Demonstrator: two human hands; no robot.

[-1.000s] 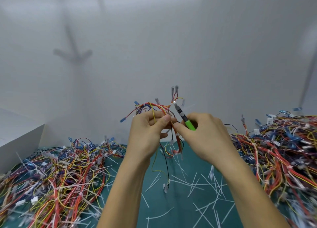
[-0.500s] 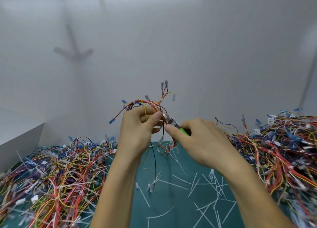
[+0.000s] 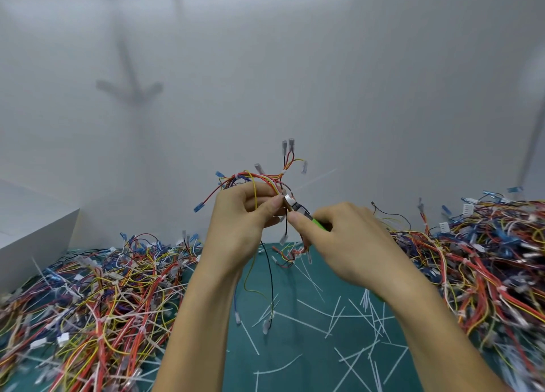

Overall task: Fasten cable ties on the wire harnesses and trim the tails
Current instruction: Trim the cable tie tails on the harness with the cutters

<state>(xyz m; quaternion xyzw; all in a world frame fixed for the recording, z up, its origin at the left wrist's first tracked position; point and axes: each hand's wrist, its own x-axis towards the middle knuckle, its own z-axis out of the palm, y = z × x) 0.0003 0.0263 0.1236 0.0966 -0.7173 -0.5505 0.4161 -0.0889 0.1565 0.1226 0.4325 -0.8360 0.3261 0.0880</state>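
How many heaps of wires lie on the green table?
2: the left heap and the right heap; both run off the picture's edges, so more may be hidden.

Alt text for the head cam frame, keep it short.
The left hand grips a wire harness while the right hand holds green-handled cutters with their tip at the bundle, above a green mat. On both sides lie heaps of harnesses, and white cut tie tails litter the mat.
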